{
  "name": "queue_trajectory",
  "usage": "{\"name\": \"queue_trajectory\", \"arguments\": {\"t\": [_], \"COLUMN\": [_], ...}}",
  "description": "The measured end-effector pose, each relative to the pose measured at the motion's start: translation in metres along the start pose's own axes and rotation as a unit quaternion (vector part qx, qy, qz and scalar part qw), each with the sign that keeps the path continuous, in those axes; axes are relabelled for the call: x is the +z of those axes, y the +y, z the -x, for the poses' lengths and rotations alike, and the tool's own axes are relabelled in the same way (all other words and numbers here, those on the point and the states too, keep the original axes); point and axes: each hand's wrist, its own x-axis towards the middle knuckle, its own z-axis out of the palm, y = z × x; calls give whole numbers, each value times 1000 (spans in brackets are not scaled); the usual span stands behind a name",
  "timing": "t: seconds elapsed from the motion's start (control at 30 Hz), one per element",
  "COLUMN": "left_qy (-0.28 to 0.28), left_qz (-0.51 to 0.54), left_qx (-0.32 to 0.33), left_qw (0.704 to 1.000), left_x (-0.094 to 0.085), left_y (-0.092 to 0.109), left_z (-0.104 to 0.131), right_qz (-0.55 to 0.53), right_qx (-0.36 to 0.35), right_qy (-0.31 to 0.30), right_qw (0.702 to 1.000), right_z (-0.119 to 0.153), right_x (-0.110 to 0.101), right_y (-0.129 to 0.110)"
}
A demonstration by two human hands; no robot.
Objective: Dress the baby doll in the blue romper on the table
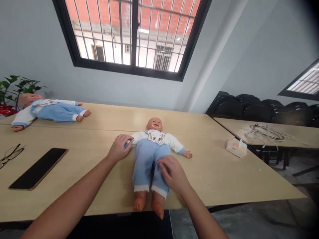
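Doll (145, 157); right hand (120, 147) hides its cuff; left palm unseen.

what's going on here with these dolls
A person has both hands on a doll in blue trousers, which lies on its back on the table, feet at the near edge. The left hand is at the end of one sleeve, and the right hand is on a trouser leg; whether either grips is unclear. A second doll lies farther back on the left, untouched.

Smiling blue-and-white-clothed doll (153, 156) face-up on wooden table (214, 176).
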Motion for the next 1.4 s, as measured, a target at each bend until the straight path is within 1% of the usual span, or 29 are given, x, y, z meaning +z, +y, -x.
{"name": "queue_trajectory", "arguments": {"t": [0.1,0.2,0.3,0.4,0.5,0.57,0.7,0.77,0.83,0.9,0.97,1.0,1.03,1.07,1.13,1.2,1.33,1.4], "left_qy": [-33,-60,-69,-82,-102,-114,-126,-127,-112,-74,-46,-44,-49,-58,-71,-86,-162,-191], "left_qz": [5,43,67,70,72,68,44,23,-10,-39,-29,-12,6,18,21,18,59,79], "left_qx": [-66,-106,-121,-117,-114,-113,-120,-132,-136,-111,-61,-49,-51,-70,-121,-148,-129,-114], "left_qw": [997,992,988,987,986,985,984,983,984,990,997,998,997,996,990,985,977,972], "left_x": [9,12,14,14,13,11,7,6,6,9,15,19,24,29,39,49,66,71], "left_y": [-23,-36,-42,-45,-47,-48,-47,-44,-35,-20,-2,7,15,21,24,18,0,-2], "left_z": [4,12,14,13,12,11,7,2,-4,-12,-23,-30,-37,-45,-61,-77,-106,-117], "right_qz": [20,52,78,105,101,84,80,90,110,133,159,171,182,192,199,191,153,127], "right_qx": [8,18,14,32,82,104,130,159,185,200,216,230,251,278,333,361,335,307], "right_qy": [-46,-80,-91,-87,-77,-56,-6,-14,-42,-60,-36,-18,-7,-10,-52,-106,-164,-189], "right_qw": [999,995,993,990,989,989,988,983,976,969,962,958,951,941,920,907,915,924], "right_z": [-35,-71,-104,-122,-119,-110,-93,-88,-86,-87,-89,-90,-91,-91,-91,-88,-82,-82], "right_x": [4,14,28,43,50,47,26,15,8,6,6,5,3,1,-7,-14,-16,-15], "right_y": [8,17,31,50,72,86,109,119,127,129,125,121,117,113,106,104,108,110]}}
